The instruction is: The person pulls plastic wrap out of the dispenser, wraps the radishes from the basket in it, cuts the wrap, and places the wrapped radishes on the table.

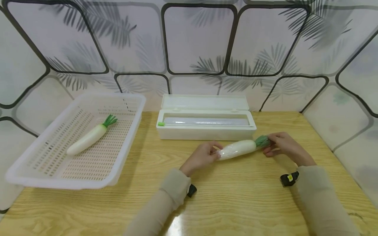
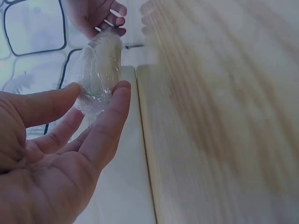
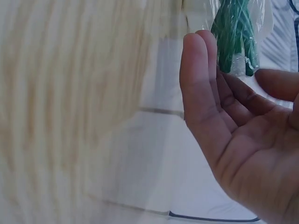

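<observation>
A white radish (image 1: 240, 149) with green leaves, wrapped in clear plastic film, is held between both hands above the table, slightly tilted. My left hand (image 1: 202, 156) pinches its film-covered tip at the left end. In the left wrist view, thumb and fingers close about the crinkled film on the radish (image 2: 103, 67). At the other end my right hand (image 1: 284, 147) holds the leafy top. The right wrist view shows the green leaves (image 3: 235, 32) under film, between thumb and fingers. Just behind the radish stands a white cling film box (image 1: 206, 133), lid up, with a film roll (image 1: 206, 121) inside.
To the left on the wooden table (image 1: 236, 203) stands a white plastic basket (image 1: 125, 144). Inside it lies another radish (image 1: 88, 139) with green leaves and no visible film. A patterned backdrop (image 1: 198, 39) rises behind the table.
</observation>
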Available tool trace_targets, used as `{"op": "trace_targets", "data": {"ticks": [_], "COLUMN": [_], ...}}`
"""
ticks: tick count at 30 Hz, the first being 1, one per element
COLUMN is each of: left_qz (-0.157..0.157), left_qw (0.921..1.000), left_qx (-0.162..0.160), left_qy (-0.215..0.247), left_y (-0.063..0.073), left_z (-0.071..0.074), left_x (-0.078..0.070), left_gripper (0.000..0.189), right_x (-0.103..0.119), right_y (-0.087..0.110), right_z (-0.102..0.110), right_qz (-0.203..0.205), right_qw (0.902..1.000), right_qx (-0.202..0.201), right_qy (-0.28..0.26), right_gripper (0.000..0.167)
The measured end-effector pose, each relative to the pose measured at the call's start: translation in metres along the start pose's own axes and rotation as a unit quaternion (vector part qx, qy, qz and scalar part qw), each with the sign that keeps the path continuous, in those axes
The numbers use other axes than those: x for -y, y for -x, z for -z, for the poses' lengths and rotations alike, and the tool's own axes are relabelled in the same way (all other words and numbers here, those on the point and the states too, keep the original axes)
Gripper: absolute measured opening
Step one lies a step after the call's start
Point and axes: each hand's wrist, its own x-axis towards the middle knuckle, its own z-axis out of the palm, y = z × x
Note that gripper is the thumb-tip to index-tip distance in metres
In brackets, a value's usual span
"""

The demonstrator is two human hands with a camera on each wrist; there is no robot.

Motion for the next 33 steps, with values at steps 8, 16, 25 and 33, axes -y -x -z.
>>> {"op": "trace_targets", "data": {"ticks": [8, 16, 25, 33], "left_qz": [0.017, -0.022, 0.057, 0.106], "left_qw": [0.9994, 0.9978, 0.9973, 0.9698], "left_qx": [0.007, -0.022, -0.005, 0.007], "left_qy": [0.030, -0.059, 0.046, 0.220], "left_y": [-0.011, -0.021, -0.025, -0.036], "left_z": [-0.029, -0.057, -0.086, -0.115], "left_x": [-0.010, -0.017, -0.030, -0.044], "left_gripper": [0.023, 0.028, 0.040, 0.028], "right_x": [-0.003, -0.008, -0.003, -0.007], "right_y": [-0.001, -0.008, -0.020, -0.034], "right_z": [0.008, 0.018, 0.034, 0.050], "right_qz": [0.018, 0.033, 0.041, 0.019], "right_qw": [0.9995, 0.9926, 0.9870, 0.9905], "right_qx": [-0.028, -0.109, -0.145, -0.134], "right_qy": [0.003, -0.040, -0.054, -0.025], "right_gripper": [0.056, 0.060, 0.057, 0.049]}}
